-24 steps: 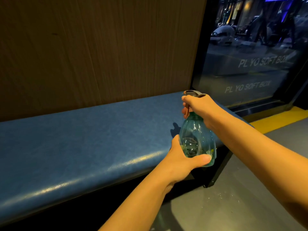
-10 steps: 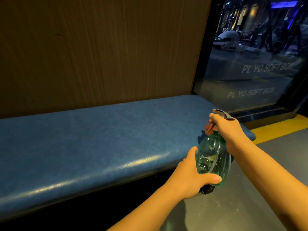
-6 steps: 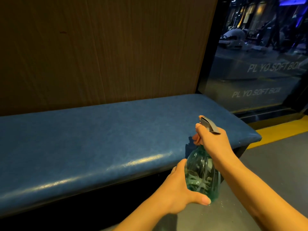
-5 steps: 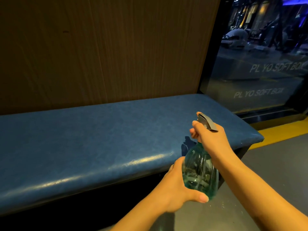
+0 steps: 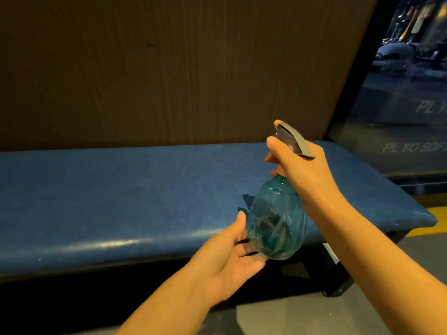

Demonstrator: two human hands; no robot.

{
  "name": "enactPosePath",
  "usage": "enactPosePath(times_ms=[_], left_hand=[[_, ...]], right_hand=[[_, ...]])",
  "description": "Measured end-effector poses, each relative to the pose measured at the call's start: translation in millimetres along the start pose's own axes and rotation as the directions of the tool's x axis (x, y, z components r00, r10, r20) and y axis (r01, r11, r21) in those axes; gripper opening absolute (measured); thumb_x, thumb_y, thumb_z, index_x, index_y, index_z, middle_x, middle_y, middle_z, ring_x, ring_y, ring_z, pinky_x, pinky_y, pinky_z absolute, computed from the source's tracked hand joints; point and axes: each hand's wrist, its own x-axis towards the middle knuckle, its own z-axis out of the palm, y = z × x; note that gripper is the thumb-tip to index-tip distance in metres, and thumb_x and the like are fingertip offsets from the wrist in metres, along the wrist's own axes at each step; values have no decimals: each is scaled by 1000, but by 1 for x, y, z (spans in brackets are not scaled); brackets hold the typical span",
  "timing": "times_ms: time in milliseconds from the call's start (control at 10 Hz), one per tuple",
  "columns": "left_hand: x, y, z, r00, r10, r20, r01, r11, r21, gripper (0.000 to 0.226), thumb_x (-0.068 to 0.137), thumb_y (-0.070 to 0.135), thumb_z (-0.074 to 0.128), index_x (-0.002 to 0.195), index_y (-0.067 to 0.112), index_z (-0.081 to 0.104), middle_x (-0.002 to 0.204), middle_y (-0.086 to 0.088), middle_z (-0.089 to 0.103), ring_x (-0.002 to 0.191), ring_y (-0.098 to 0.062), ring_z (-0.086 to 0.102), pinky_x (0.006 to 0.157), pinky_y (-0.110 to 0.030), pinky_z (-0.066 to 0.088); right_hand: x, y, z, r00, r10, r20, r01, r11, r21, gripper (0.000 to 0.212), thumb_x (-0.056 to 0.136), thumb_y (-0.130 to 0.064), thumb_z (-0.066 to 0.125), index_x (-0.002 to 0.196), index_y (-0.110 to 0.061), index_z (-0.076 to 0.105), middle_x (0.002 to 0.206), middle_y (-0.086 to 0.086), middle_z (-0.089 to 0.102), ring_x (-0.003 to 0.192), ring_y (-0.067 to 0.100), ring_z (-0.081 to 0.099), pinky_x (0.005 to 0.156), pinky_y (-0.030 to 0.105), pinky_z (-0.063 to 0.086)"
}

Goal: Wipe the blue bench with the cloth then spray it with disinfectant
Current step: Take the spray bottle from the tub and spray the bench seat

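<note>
A long blue padded bench (image 5: pixel 121 201) runs across the view against the wall. Above its front edge, toward the right end, I hold a teal see-through spray bottle (image 5: pixel 278 221) with a grey and orange trigger head (image 5: pixel 294 141). My right hand (image 5: pixel 304 170) grips the bottle's neck and trigger head from the right. My left hand (image 5: pixel 232 259) lies below and left of the bottle, its palm turned up and its fingers relaxed, with the thumb touching the bottle's side. No cloth is in view.
A brown wood-grain wall panel (image 5: pixel 169 68) rises behind the bench. A dark glass pane with white lettering (image 5: pixel 406 105) stands at the right. Below it is a yellow floor strip (image 5: pixel 425 228). Grey floor (image 5: pixel 290 317) and a black bench leg (image 5: pixel 336 279) lie in front.
The bottle has risen and moved left over the bench's front edge. My left hand has loosened from a wrap round the bottle's base to an open palm under it.
</note>
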Motion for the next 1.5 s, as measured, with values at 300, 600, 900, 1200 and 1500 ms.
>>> enactPosePath(times_ms=[300,600,900,1200,1500], left_hand=[[-48,66,-66,979,62,-196,-109,965,-240,37,95,25,46,119,-1,57,116,-28,64,99,-38,63,80,-50,50],[-101,108,-175,925,232,-301,-303,928,-216,37,96,23,42,122,2,57,110,-20,69,90,-32,69,65,-46,57],[-163,107,-263,886,318,-338,-412,874,-257,38,88,22,46,109,-5,64,106,-25,70,91,-34,68,66,-50,55],[-220,87,-360,761,423,-492,-535,838,-109,51,83,31,51,117,-6,59,113,-26,67,105,-39,65,78,-51,53],[-261,58,-472,655,247,-714,-588,760,-276,48,91,31,45,122,-4,55,120,-27,62,110,-40,61,74,-57,51]], right_hand=[[-2,-25,114,954,-214,208,190,973,129,36,80,-35,70,108,-12,63,88,16,68,70,14,57,62,26,48],[-29,-28,243,856,-369,362,318,928,195,30,84,-41,59,95,-13,64,83,23,63,85,42,58,73,57,51],[-82,-29,339,788,-395,472,260,909,327,44,86,-37,56,98,4,61,95,33,59,92,45,57,76,60,49],[-144,-32,423,666,-477,573,241,865,440,27,87,-29,56,97,-5,64,90,25,65,88,38,61,77,56,51],[-204,5,499,392,-424,816,283,900,332,12,88,-25,60,80,-16,59,72,0,60,70,16,55,67,34,46]])
